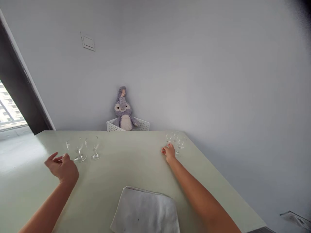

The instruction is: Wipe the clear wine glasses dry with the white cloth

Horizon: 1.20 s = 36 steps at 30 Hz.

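Observation:
Two clear stemmed glasses stand upright on the left part of the pale green table [126, 165]: one glass [75, 147] close to my left hand, the other glass [93, 147] just right of it. My left hand [62, 165] hovers in front of the nearer glass, fingers apart and holding nothing. At the far right, several clear glasses [180, 144] stand grouped together. My right hand [168, 151] is at the front left of that group with its fingers curled; what they hold, if anything, is hidden. A folded grey cloth [147, 210] lies at the near edge.
Behind the table's far edge, a purple plush rabbit [122, 108] sits in a white perforated basket [144, 124]. Grey walls rise behind and to the right, with a switch [88, 42] on the left wall. A window [9, 106] is at far left.

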Tool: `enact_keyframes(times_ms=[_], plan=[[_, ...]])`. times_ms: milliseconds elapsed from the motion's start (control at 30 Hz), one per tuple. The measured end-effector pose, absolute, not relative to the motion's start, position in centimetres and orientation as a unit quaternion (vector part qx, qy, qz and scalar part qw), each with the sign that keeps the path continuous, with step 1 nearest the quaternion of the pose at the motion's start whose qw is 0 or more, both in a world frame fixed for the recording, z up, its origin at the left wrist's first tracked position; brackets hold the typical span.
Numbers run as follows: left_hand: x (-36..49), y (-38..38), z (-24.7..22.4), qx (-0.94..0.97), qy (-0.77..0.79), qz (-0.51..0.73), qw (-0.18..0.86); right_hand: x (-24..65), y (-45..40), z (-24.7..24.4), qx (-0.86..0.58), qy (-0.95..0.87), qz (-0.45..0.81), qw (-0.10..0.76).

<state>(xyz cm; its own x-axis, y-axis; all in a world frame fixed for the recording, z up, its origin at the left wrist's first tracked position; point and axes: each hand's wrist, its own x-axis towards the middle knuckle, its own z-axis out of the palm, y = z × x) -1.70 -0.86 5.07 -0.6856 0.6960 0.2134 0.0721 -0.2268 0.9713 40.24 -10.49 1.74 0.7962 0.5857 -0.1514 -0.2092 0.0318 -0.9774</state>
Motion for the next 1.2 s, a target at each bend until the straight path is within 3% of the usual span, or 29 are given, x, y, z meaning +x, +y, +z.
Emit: enact_keyframes(times_ms=[133,367,600,800,967,1200], plan=[[3.4,-3.5,5.4,0.378,0.544,0.674,0.327,39.0,-9.3,1.9,-0.623,-0.172,0.315,0.695],[13.0,-7.7,4.2,0.517,0.502,0.478,0.502,36.2,-13.4,0.4,-0.620,-0.191,0.321,0.690],[19.3,-7.7,4.2,0.599,0.486,0.328,0.546,43.9,-18.6,1.1,-0.661,-0.106,0.188,0.718],[23.8,-6.6,3.5,0.598,0.476,0.304,0.568,46.2,-16.7,2.3,-0.680,-0.144,0.242,0.677],[21.8,-6.4,2.6,0.587,0.475,0.348,0.556,43.8,-15.7,2.2,-0.704,-0.183,0.241,0.642],[9.4,-6.4,2.5,0.545,0.519,0.424,0.503,35.2,-14.3,2.2,-0.640,-0.317,0.339,0.613]])
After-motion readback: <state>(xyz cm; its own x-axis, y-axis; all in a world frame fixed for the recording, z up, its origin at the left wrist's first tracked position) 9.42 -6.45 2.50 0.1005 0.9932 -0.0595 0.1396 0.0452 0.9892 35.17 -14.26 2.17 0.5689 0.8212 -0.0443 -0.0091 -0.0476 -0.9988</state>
